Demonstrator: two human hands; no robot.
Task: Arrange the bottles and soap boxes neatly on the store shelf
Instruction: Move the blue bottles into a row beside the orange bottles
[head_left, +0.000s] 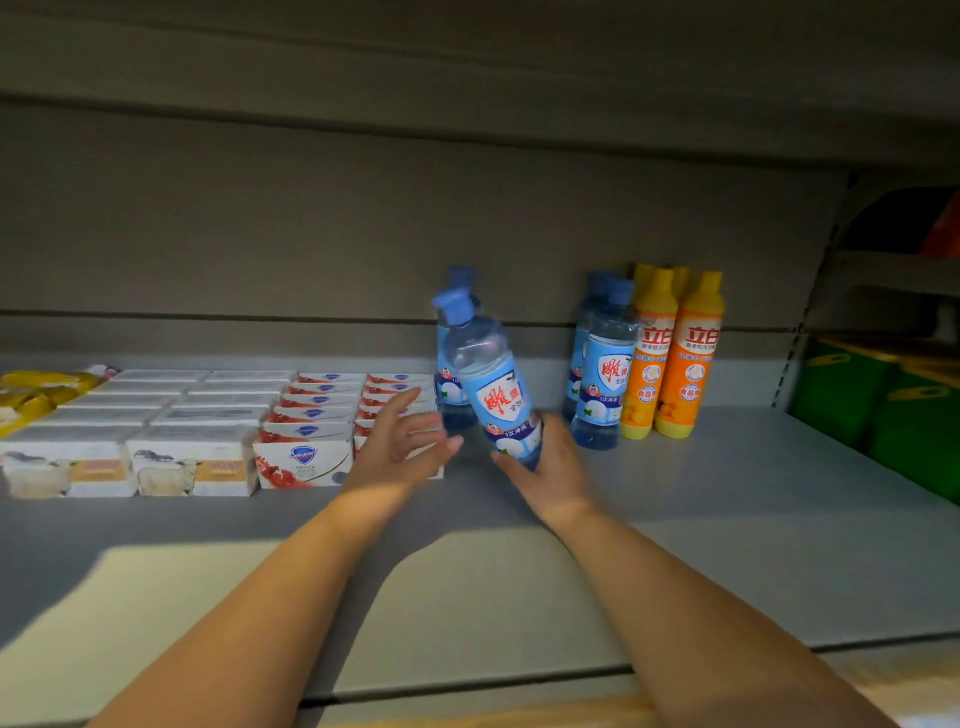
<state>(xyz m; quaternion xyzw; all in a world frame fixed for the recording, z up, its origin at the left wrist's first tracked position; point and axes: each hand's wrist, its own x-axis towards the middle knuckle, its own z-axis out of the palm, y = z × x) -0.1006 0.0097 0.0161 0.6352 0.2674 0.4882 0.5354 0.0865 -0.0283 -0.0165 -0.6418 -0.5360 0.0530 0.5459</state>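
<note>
Blue-labelled clear plastic, the tilted bottle (498, 395) sits in your right grip (545, 462), fingers curled round its base low over the shelf (727, 519). Its long axis leans up and left, cap pointing towards the upright blue bottle (460, 275) just behind. Your left grip (400, 436) is spread and holds nothing, just left of the label, so it is the nearer one to steady the neck. To stand the bottle straight, I judge the cap must swing rightward. Soap boxes (306, 431) lie further left.
</note>
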